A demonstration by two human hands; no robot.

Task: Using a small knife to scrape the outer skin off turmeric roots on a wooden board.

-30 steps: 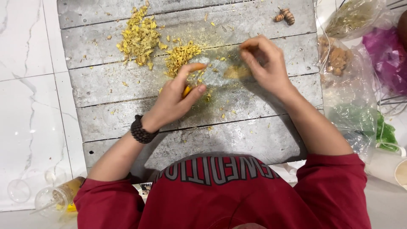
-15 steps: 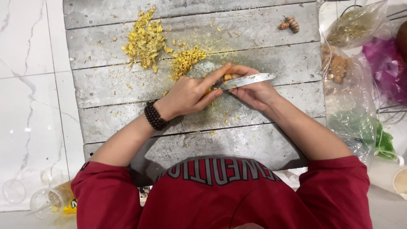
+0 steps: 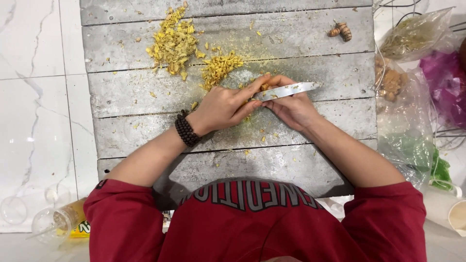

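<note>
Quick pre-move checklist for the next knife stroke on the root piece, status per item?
1. Knife held in right hand: ok, blade lies flat, tip pointing to the person's right.
2. Left hand pinches the small orange root piece: ok, though the piece is mostly hidden.
3. Left fingertips kept off the blade edge: not ok, they lie right against the blade.
4. Wooden board has bare room: ok.
5. Yellow shavings piled away from the hands: ok.
6. Whole root waiting at the board's far corner: ok, untouched.
</note>
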